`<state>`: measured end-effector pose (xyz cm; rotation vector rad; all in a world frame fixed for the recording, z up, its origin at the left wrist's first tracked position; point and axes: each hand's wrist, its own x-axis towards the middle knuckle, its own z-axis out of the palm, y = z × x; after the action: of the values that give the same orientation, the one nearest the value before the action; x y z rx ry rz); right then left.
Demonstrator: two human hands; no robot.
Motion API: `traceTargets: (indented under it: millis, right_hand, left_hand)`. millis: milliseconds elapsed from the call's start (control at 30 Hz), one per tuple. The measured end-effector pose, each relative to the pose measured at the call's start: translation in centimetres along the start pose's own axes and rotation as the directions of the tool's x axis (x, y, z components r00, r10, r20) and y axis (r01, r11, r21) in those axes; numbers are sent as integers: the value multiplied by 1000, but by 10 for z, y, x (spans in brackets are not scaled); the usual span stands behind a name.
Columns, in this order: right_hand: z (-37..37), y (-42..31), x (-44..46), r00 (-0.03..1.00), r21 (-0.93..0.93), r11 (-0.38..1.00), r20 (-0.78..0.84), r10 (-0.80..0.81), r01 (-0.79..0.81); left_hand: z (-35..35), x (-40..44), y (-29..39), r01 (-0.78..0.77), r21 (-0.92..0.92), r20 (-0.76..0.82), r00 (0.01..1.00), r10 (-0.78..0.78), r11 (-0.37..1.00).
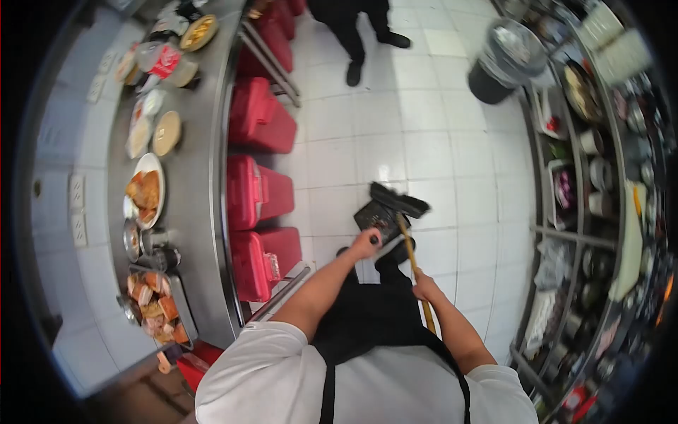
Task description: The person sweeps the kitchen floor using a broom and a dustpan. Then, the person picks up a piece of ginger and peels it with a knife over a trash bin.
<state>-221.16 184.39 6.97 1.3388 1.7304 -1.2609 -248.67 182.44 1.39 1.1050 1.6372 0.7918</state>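
My left hand (pixel 368 242) is wrapped round the dark handle of a black dustpan (pixel 378 218), held low in front of my feet. Some small debris shows in the pan. In my right hand (pixel 425 287) is the yellowish wooden stick of a broom (pixel 410 252). The broom's dark bristle head (pixel 413 205) lies at the far side of the dustpan, slightly blurred. Whether the bristles touch the pan's edge I cannot tell.
White floor tiles (pixel 424 152) spread ahead. Red lidded bins (pixel 261 194) line the left side beneath a steel counter (pixel 201 212) bearing food. Another person (pixel 351 32) stands at the top, near a grey trash can (pixel 489 79). Loaded shelves (pixel 565 233) run along the right.
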Motion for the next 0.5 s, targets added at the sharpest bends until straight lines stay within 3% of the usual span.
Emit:
traceTargets:
  millis: [33,100,167,267,367,400,500]
  right_hand:
    - [-1,-11,-22,1000,63,998,-14,-15,16]
    - [-7,-33,-71,997,252,967,81,19,-39]
    - [2,-41,-89,995,388,920,100,15,-53]
    - [39,-44,-112,999,526,850,29,29,-40]
    - [62,-38,-108,990,507,862,-129,64,10]
    - [41,-56,-121,988,586,807,-70,138,-71]
    - [42,-23,-76,960,473,880,-227,162,-37]
  left_hand:
    - [-4,3,-3,-19,21,10,1000,19,1000]
    - [-20,-2,17,126,49,34,991,-128,991]
    - [-37,-13,30,161,84,84,982,-168,983]
    - [-54,-34,8,62,56,85,994,-67,996]
    - [-78,-57,-2,64,33,123,990,-68,997]
    - [-84,-62,-11,72,-3,127,989,-71,997]
    - [-109,-78,-1,93,3,135,986,-93,996]
